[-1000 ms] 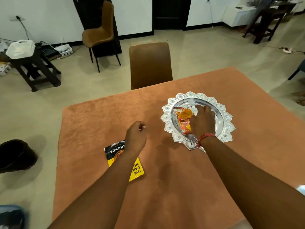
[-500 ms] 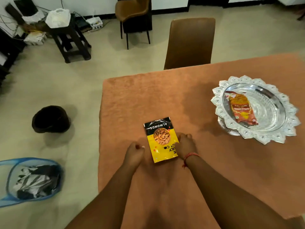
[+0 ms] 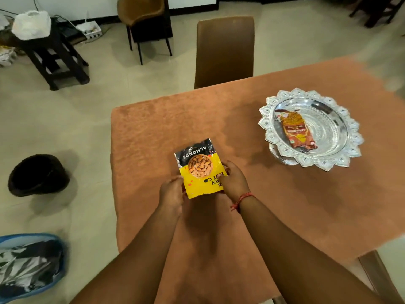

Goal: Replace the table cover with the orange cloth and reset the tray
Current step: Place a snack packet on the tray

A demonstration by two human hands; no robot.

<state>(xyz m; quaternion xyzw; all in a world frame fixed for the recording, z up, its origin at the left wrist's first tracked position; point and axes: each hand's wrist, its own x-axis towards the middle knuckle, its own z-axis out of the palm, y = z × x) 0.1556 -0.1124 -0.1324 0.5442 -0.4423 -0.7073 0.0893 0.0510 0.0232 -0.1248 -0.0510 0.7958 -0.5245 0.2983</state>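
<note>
**Head view: both hands on the almond packet, tray waiting to the right**

Head camera looks down on a table draped in the orange cloth (image 3: pixel 252 194), which covers the whole top and hangs over the near-left edge. A brown chair (image 3: pixel 225 49) is pushed against the far side, and a second brown chair (image 3: pixel 142 9) stands farther back by the wall. On the floor to the left sit a dark stool (image 3: pixel 54 55) carrying a white bag (image 3: pixel 30 24), a round black object (image 3: pixel 38 174), and a blue basket (image 3: pixel 28 264) holding black-and-white fabric.

On the right part of the cloth stands the silver tray (image 3: pixel 335 159), its scalloped rim raised on a low foot. 1 orange snack packet (image 3: pixel 297 133) lies flat in its left half.

Well apart from the tray, near the table's middle, the almond packet (image 3: pixel 199 170) is held just above the cloth, its black end pointing away from the person. The left hand (image 3: pixel 172 193) pinches the packet's near-left edge, while the right hand (image 3: pixel 234 183) grasps the near-right corner, thumb on the printed face and fingers curled behind. A red thread (image 3: pixel 243 199) circles the right wrist.
</note>
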